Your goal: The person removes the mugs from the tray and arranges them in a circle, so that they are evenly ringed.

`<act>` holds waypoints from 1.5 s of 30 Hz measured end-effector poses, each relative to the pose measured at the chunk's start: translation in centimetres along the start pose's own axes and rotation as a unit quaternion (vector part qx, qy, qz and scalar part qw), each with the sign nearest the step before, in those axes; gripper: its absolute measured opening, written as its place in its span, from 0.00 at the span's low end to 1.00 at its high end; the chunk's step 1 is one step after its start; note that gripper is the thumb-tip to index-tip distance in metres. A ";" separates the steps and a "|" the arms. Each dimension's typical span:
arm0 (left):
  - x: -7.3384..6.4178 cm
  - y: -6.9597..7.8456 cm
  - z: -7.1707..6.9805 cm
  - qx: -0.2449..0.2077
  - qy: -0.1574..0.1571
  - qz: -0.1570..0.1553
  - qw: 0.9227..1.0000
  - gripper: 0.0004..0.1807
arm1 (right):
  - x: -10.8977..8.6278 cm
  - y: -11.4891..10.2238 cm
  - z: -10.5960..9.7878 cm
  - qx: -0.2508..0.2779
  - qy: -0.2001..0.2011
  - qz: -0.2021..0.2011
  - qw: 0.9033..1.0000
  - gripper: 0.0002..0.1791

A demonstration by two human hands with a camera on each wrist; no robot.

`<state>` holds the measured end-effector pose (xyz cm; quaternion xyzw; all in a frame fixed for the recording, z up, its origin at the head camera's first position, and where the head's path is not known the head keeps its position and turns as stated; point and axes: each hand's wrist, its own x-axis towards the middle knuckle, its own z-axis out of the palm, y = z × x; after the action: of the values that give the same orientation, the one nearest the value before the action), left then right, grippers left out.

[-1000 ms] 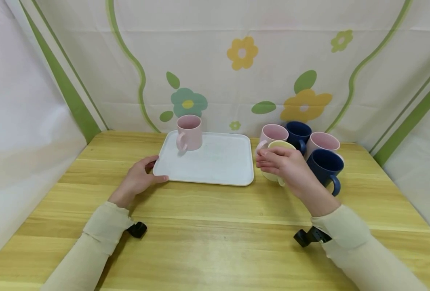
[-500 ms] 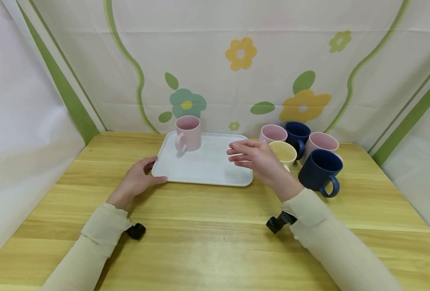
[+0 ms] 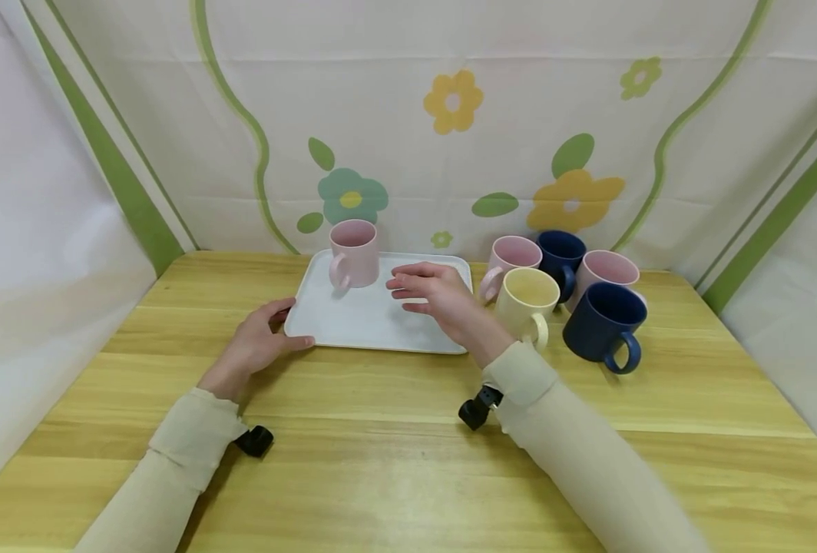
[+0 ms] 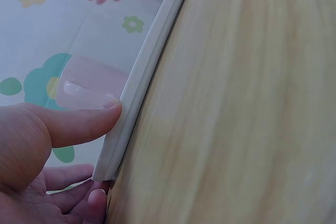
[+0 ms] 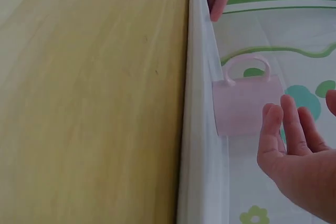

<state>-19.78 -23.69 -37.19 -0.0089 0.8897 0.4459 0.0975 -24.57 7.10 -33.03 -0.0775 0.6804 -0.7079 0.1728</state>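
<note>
A white tray [image 3: 353,326] lies on the table with one pink mug [image 3: 355,255] standing upright at its back left, handle toward the front left. My left hand [image 3: 255,342] grips the tray's near left corner. In the left wrist view the thumb [image 4: 84,121] presses the rim, while the fingers curl at the corner. Over the right half of the tray hovers my right hand [image 3: 439,299], fingers spread and holding nothing. From the right wrist, that hand [image 5: 299,156] appears just short of the pink mug, its fingertips overlapping the mug's edge in this view.
Right of the tray stand several mugs: a yellow mug [image 3: 529,296], a pink mug [image 3: 516,252], a dark blue mug [image 3: 605,322], another pink mug [image 3: 609,269] and another blue mug [image 3: 560,250]. A flower-printed cloth [image 3: 395,115] hangs behind the wooden table [image 3: 367,461].
My right hand has moved left from beside the yellow mug to over the tray, uncovering that mug. The left hand keeps its hold on the tray corner; the mugs look unmoved.
</note>
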 end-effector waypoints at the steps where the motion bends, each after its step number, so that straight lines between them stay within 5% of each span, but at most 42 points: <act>1: 0.0 0.0 0.0 0.000 -0.001 -0.001 1.000 0.52 | 0.2 0.1 0.3 0.003 -0.002 0.002 1.000 0.20; 28: 0.2 0.1 0.0 0.010 0.000 -0.003 1.000 0.52 | 4.2 1.7 5.3 -0.038 -0.061 0.020 0.997 0.24; 45: 0.3 0.0 0.0 0.015 0.002 -0.001 1.000 0.51 | 4.9 1.3 6.0 -0.053 -0.131 0.034 0.989 0.33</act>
<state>-20.06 -23.65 -37.23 -0.0090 0.8966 0.4321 0.0964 -26.92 -0.24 -34.58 -0.1554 0.6910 -0.6480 0.2801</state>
